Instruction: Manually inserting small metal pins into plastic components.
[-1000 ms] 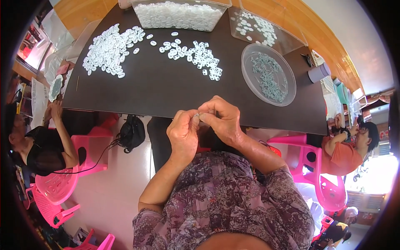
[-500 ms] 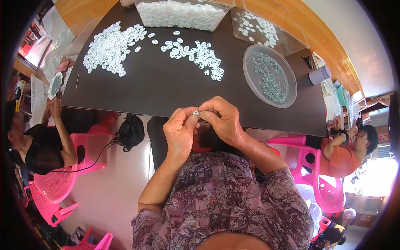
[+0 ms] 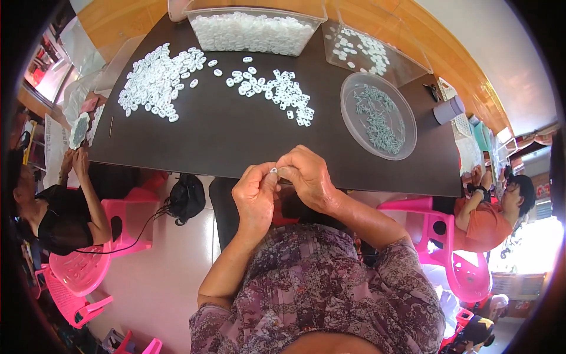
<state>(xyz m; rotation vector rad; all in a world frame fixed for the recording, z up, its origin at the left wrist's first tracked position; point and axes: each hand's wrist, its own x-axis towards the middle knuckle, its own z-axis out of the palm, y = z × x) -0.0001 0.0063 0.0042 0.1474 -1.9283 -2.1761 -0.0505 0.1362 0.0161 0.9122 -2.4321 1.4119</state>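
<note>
Just off the table's near edge, my left hand (image 3: 253,197) pinches a small white plastic piece (image 3: 273,170) between thumb and fingertips. My right hand (image 3: 309,180) meets it from the right, its thumb and index finger closed at the piece. Whatever those right fingertips hold is too small and hidden to make out. Beyond my hands lies a small pile of white two-holed plastic pieces (image 3: 286,93). A bigger pile of similar white oval pieces (image 3: 150,82) spreads at the far left. To the right, a round clear dish (image 3: 348,109) contains many thin grey-green parts (image 3: 380,124).
A clear tub (image 3: 197,38) full of white pieces stands at the back of the dark table (image 3: 206,133). Beside it is a clear tray (image 3: 407,64) with scattered white pieces. A grey cylinder (image 3: 449,110) stands far right. People sit at both sides on pink chairs (image 3: 127,218).
Both hands stay together on the white piece, which looks slightly turned. The whole view has shifted a little, so the table and hands appear lower.
</note>
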